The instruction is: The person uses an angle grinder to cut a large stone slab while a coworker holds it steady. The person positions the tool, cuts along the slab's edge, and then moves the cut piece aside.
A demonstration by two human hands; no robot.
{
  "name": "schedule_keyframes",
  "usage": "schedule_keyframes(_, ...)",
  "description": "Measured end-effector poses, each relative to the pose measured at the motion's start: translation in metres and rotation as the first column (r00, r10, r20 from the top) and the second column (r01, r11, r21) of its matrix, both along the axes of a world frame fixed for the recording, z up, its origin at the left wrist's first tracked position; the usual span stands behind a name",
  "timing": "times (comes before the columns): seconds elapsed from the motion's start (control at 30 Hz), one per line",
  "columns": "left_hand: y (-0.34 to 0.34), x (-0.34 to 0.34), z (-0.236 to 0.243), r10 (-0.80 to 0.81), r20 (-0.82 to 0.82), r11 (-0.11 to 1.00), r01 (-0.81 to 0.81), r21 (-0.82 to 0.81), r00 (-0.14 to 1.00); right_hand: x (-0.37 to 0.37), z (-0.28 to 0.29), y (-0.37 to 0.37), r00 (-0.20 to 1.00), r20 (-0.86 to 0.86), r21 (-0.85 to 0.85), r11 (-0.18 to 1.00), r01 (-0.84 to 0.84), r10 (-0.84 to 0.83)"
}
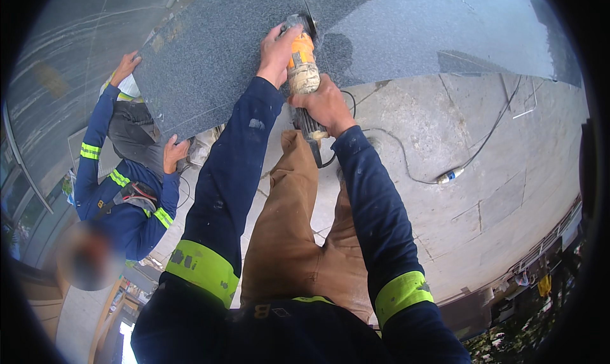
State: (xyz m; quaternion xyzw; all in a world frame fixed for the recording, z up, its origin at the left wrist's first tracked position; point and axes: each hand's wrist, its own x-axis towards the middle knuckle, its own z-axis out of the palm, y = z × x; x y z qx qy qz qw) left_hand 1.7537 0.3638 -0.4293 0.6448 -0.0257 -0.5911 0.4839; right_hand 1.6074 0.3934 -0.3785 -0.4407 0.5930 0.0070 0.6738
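Observation:
A dusty orange angle grinder (302, 62) is held in both my hands over a grey speckled stone slab (216, 52). My left hand (277, 52) wraps around its front end, close to the guard and the dark disc (311, 26). Lower down, my right hand (326, 104) closes around the rear of the body, where the cord comes out. The disc stands edge-on at a thin line that runs along the slab. Whether it touches the stone I cannot tell. Dust coats the tool's middle.
A co-worker in a navy sleeve with bright bands crouches at left, one hand (173, 153) at the slab's near edge, the other at its left end. The black cord (406, 157) crosses the concrete floor (457, 192) to a blue-and-white connector (450, 176). Assorted items line the lower right.

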Motion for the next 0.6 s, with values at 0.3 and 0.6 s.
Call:
schedule_keyframes(0.3, -0.003, 0.005, -0.007, -0.021, 0.005, 1.000, 0.021, -0.022, 1.000, 0.004, -0.014, -0.001, 1.000, 0.013, -0.030, 1.000, -0.006, 0.006)
schedule_keyframes(0.6, -0.019, 0.021, -0.031, 0.010, 0.035, 0.999, -0.009, -0.050, 0.999, 0.016, -0.021, -0.019, 1.000, 0.018, -0.019, 1.000, -0.014, 0.015)
